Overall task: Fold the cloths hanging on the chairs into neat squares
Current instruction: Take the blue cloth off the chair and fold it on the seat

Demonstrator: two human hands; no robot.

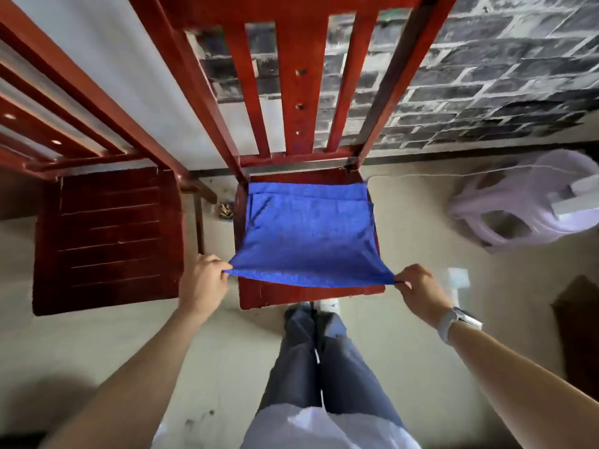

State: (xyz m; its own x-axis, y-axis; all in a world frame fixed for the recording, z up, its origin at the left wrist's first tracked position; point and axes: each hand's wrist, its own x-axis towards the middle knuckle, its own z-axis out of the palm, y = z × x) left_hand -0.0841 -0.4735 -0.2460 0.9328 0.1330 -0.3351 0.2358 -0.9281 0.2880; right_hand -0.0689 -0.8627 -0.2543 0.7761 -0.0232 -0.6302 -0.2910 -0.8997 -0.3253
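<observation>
A blue cloth (309, 231) lies spread over the seat of a red wooden chair (291, 294) in the middle of the view. Its far edge rests near the chair back, where a folded layer shows. My left hand (202, 281) pinches the near left corner of the cloth. At the near right corner, my right hand (418, 290) pinches the fabric, a watch on its wrist. Both near corners are lifted slightly above the seat and pulled apart, so the near edge is taut.
A second red wooden chair (107, 241) stands to the left, its seat bare. A white plastic bag (531, 205) lies on the floor at the right by a grey brick wall (486, 76). A dark box (580, 328) sits at the far right. My legs stand just before the chair.
</observation>
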